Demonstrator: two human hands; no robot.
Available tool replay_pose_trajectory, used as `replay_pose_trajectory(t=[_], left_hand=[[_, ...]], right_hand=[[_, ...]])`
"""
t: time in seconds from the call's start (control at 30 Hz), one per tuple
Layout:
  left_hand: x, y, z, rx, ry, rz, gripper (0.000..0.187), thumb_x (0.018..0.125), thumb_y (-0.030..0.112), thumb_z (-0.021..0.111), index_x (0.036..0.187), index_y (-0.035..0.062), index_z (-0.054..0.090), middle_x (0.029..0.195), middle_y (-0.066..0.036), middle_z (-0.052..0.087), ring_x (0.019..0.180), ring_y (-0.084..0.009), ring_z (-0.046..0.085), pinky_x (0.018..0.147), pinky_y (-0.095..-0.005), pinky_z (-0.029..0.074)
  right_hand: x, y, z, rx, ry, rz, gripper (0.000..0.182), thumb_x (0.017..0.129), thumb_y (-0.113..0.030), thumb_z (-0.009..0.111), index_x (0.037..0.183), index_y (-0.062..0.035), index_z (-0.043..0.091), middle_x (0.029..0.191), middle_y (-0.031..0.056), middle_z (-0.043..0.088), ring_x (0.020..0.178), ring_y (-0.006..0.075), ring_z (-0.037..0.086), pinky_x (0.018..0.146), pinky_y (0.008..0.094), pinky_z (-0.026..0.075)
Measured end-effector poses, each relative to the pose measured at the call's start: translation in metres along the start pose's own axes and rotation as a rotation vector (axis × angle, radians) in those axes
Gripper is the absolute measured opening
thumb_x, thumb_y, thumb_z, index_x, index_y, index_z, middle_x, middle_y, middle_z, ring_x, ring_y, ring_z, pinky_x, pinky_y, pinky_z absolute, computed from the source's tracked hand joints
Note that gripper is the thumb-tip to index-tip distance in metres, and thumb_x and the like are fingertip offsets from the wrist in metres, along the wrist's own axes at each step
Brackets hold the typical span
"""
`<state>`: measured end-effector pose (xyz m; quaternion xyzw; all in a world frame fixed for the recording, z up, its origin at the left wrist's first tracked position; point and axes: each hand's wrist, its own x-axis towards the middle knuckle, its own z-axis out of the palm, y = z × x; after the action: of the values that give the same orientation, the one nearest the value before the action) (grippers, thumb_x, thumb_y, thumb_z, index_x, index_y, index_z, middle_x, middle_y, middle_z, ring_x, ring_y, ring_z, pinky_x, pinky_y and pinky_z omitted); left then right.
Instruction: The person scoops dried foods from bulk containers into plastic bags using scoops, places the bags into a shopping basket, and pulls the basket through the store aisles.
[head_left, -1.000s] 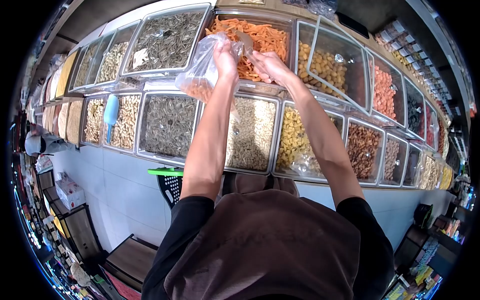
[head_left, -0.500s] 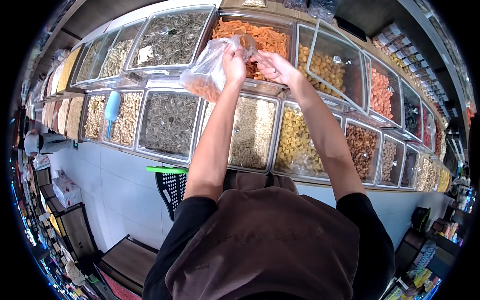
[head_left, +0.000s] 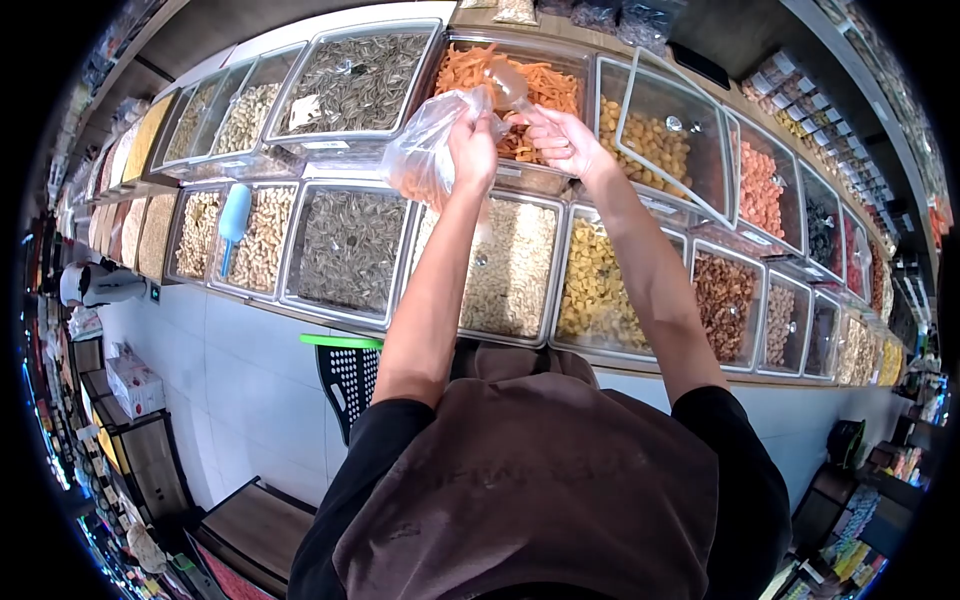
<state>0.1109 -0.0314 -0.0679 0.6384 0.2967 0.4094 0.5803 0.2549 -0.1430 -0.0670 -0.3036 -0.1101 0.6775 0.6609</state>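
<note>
My left hand (head_left: 474, 145) is closed around the top of a clear plastic bag (head_left: 428, 142), which sags to the left with orange strips in its bottom. In my right hand (head_left: 562, 140) the fingers wrap the handle of a clear scoop (head_left: 508, 85). The scoop's bowl lies over the orange dried strips (head_left: 548, 82) in an uncovered bin (head_left: 600, 45), close to the bag's mouth. Both hands are at the front part of this bin, side by side.
Lidded bins of sunflower seeds (head_left: 355, 82) and yellow pieces (head_left: 598, 285) surround it. A tilted clear lid (head_left: 640, 70) rests over the bin to the right. A blue scoop (head_left: 233, 215) lies on the peanut bins. A black basket with a green rim (head_left: 340, 341) stands below, left of my body.
The scoop's bowl has moved out of the bag's mouth, to the right and over the orange strips. Both hands keep their hold. The view has shifted slightly.
</note>
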Motion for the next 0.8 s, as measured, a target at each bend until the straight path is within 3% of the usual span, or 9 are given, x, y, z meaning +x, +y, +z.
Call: replay_pose_trajectory(t=[0.23, 0.33, 0.4, 0.47, 0.53, 0.6, 0.67, 0.73, 0.8], left_hand=[[0.001, -0.009, -0.004, 0.061, 0.000, 0.017, 0.019, 0.096, 0.010, 0.051, 0.086, -0.0051, 0.057, 0.075, -0.013, 0.060, 0.070, -0.0211, 0.052, 0.070, -0.0376, 0.043], [-0.001, -0.005, -0.008, -0.002, -0.030, -0.032, 0.019, 0.097, 0.011, 0.050, 0.089, -0.0028, 0.061, 0.079, -0.009, 0.062, 0.072, -0.0174, 0.053, 0.070, -0.0356, 0.043], [-0.016, 0.018, -0.016, -0.312, 0.023, -0.295, 0.020, 0.099, 0.013, 0.050, 0.092, 0.0004, 0.064, 0.083, -0.004, 0.063, 0.077, -0.0134, 0.056, 0.072, -0.0312, 0.044], [-0.025, 0.022, -0.031, -0.406, -0.024, -0.278, 0.019, 0.100, 0.014, 0.049, 0.097, 0.0035, 0.064, 0.083, 0.000, 0.061, 0.080, -0.0110, 0.057, 0.073, -0.0278, 0.046], [-0.039, 0.023, -0.048, -0.490, -0.031, -0.332, 0.021, 0.098, 0.015, 0.049, 0.105, 0.0015, 0.063, 0.098, -0.006, 0.064, 0.094, -0.0164, 0.061, 0.087, -0.0341, 0.049], [-0.053, 0.017, -0.065, -0.548, 0.019, -0.318, 0.021, 0.099, 0.015, 0.046, 0.104, 0.0025, 0.063, 0.098, -0.006, 0.064, 0.092, -0.0170, 0.062, 0.082, -0.0341, 0.050], [-0.061, 0.030, -0.073, -0.510, 0.101, -0.305, 0.021, 0.099, 0.015, 0.045, 0.103, 0.0034, 0.062, 0.092, -0.005, 0.064, 0.087, -0.0149, 0.062, 0.076, -0.0310, 0.050], [-0.068, 0.050, -0.078, -0.611, 0.265, -0.266, 0.021, 0.098, 0.014, 0.044, 0.102, 0.0041, 0.062, 0.088, -0.003, 0.061, 0.080, -0.0113, 0.059, 0.070, -0.0273, 0.048], [-0.071, 0.042, -0.099, -0.583, 0.220, -0.265, 0.021, 0.097, 0.017, 0.046, 0.103, 0.0048, 0.062, 0.086, -0.001, 0.060, 0.074, -0.0091, 0.054, 0.066, -0.0246, 0.044]], right_hand=[[-0.008, 0.001, 0.003, 0.161, -0.051, -0.124, 0.044, 0.107, -0.026, 0.033, 0.131, 0.0089, 0.045, 0.069, -0.0002, 0.047, 0.038, 0.0020, 0.035, 0.029, 0.0155, 0.030], [-0.012, 0.002, 0.002, 0.084, -0.015, -0.152, 0.044, 0.107, -0.027, 0.035, 0.130, 0.0086, 0.046, 0.069, -0.0002, 0.047, 0.038, 0.0013, 0.036, 0.029, 0.0151, 0.030], [-0.027, 0.004, 0.010, 0.040, 0.041, -0.142, 0.045, 0.107, -0.028, 0.035, 0.130, 0.0083, 0.047, 0.069, -0.0004, 0.048, 0.039, 0.0010, 0.036, 0.029, 0.0149, 0.030], [-0.042, 0.002, 0.021, -0.001, 0.100, -0.130, 0.045, 0.107, -0.029, 0.036, 0.129, 0.0080, 0.048, 0.069, -0.0006, 0.048, 0.039, 0.0006, 0.036, 0.030, 0.0146, 0.031], [-0.057, 0.003, 0.031, -0.066, 0.115, -0.122, 0.046, 0.106, -0.031, 0.037, 0.128, 0.0074, 0.049, 0.070, -0.0011, 0.048, 0.039, 0.0001, 0.035, 0.030, 0.0146, 0.030], [-0.074, 0.004, 0.042, -0.057, 0.166, -0.145, 0.045, 0.107, -0.030, 0.036, 0.127, 0.0071, 0.050, 0.066, -0.0019, 0.047, 0.039, 0.0000, 0.034, 0.030, 0.0142, 0.029], [-0.091, 0.002, 0.048, -0.109, 0.077, -0.165, 0.047, 0.107, -0.034, 0.033, 0.123, 0.0039, 0.056, 0.063, -0.0045, 0.045, 0.041, 0.0000, 0.032, 0.030, 0.0146, 0.026], [-0.107, 0.007, 0.068, -0.234, 0.149, -0.183, 0.046, 0.107, -0.033, 0.034, 0.119, 0.0035, 0.060, 0.058, -0.0058, 0.043, 0.039, -0.0004, 0.032, 0.029, 0.0138, 0.027], [-0.122, 0.012, 0.076, -0.147, 0.071, -0.132, 0.044, 0.107, -0.031, 0.035, 0.116, 0.0032, 0.062, 0.057, -0.0058, 0.043, 0.038, -0.0006, 0.034, 0.028, 0.0131, 0.027]])
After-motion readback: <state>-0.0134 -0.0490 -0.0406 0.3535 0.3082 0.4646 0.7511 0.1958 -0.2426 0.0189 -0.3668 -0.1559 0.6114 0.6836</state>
